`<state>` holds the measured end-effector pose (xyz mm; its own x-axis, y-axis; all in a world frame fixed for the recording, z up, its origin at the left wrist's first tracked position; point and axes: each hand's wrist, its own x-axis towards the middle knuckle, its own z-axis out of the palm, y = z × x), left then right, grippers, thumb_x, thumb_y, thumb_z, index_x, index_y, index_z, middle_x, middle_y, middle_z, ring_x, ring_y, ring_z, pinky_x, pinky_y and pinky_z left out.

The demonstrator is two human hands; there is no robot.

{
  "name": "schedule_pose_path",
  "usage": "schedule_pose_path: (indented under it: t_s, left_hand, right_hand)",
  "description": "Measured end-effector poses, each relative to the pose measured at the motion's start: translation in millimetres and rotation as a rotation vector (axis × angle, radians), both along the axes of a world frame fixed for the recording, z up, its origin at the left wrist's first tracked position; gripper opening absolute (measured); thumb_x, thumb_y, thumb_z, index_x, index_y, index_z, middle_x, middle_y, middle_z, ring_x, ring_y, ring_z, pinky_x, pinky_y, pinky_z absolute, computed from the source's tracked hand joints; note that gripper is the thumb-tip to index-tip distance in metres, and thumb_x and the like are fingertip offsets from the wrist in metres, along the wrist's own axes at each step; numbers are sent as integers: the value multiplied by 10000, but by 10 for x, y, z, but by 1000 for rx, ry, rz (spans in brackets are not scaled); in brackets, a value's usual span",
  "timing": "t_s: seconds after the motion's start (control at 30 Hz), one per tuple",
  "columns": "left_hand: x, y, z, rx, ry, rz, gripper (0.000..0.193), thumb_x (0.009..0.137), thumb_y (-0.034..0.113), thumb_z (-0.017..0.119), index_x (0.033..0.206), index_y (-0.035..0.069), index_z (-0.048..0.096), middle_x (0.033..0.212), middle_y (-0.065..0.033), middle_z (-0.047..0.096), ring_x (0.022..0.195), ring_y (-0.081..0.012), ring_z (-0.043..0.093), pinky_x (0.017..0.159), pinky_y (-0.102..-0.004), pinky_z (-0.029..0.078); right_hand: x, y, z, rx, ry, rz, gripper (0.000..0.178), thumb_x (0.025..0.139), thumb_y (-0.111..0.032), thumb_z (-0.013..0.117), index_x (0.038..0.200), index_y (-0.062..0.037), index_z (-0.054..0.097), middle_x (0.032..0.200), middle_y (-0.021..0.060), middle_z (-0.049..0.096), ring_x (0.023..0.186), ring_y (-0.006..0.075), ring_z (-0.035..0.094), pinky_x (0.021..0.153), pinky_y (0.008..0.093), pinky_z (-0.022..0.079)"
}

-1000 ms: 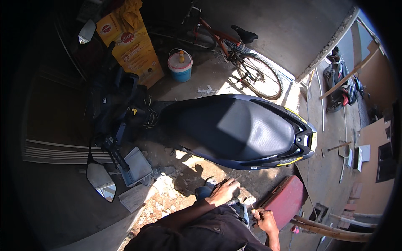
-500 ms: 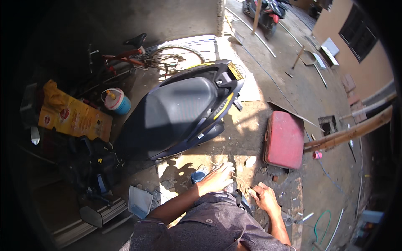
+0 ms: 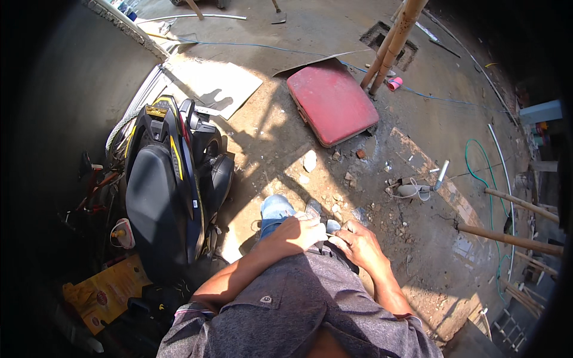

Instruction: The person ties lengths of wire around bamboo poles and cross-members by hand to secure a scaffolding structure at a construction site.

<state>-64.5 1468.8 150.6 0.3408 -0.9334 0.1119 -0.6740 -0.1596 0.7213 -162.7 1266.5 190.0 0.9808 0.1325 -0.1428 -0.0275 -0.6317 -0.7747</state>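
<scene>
I've turned, so the scooter [image 3: 154, 197]'s now left of my left hand [image 3: 295, 233], fingers bent. Small greyish bit [image 3: 332, 226] between hands, red case [image 3: 332, 102] well beyond, then right hand [image 3: 360, 244], fingers curled. Hands are closer now, both working one spot; can't tell if either's clamped on anything.

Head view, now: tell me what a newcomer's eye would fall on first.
Probably the red case at upper centre, its bright colour standing out beside the wooden poles. Next might come the dark motor scooter with yellow trim, at left, partly in shadow. At lower centre, the left hand and right hand are close together near the waist.
</scene>
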Motion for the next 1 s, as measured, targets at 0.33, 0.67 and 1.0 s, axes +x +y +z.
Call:
schedule_pose_path:
  t_s: [0.33,0.67,1.0]
  left_hand:
    - [409,-403,-26,342,466,-384,188,874,190,510,991,96,623,960,-112,647,892,-308,623,762,-374,495]
    - [472,-792,-211,466,374,-948,170,874,199,525,981,125,635,920,-104,646,872,-305,621,713,-395,496]
    - [147,-1257,47,113,298,-1099,114,863,183,571,895,100,641,794,-92,589,727,-298,612,625,-389,500]
  right_hand:
    - [-282,-51,146,57,159,-373,299,832,-244,662,1061,-61,605,958,128,615,894,307,604,766,404,491]
    - [-762,567,274,94,457,-736,263,884,-241,599,1054,-40,594,901,155,630,839,342,611,739,407,482]
    - [-1238,985,286,530,118,-1337,352,814,-85,708,1132,-17,573,991,95,619,857,156,599,726,292,465]
